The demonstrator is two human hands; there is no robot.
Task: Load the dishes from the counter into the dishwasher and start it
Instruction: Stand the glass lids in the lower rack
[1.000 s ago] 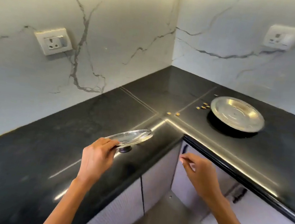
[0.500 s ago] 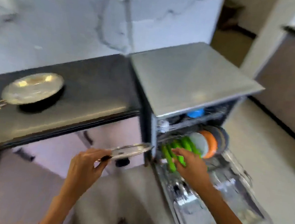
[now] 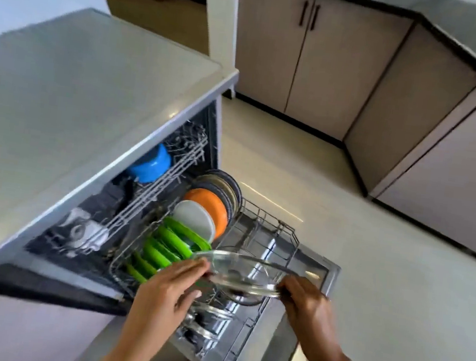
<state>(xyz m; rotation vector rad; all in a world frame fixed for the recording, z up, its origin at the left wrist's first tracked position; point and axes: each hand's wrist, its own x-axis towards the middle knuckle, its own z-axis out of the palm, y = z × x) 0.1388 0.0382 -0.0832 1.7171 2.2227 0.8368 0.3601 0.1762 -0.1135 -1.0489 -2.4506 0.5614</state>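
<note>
Head view: left hand (image 3: 171, 284) and right hand (image 3: 306, 301) grip a glass lid (image 3: 239, 273) by opposite rims above the dishwasher's lower rack (image 3: 266, 229).

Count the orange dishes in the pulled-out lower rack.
1. The orange dish stands on edge between a white plate and grey plates behind it. More could be hidden among the stacked plates.

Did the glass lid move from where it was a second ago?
Yes. The glass lid left the black counter and now hangs over the dishwasher's lower rack, held by the left hand and right hand.
</note>
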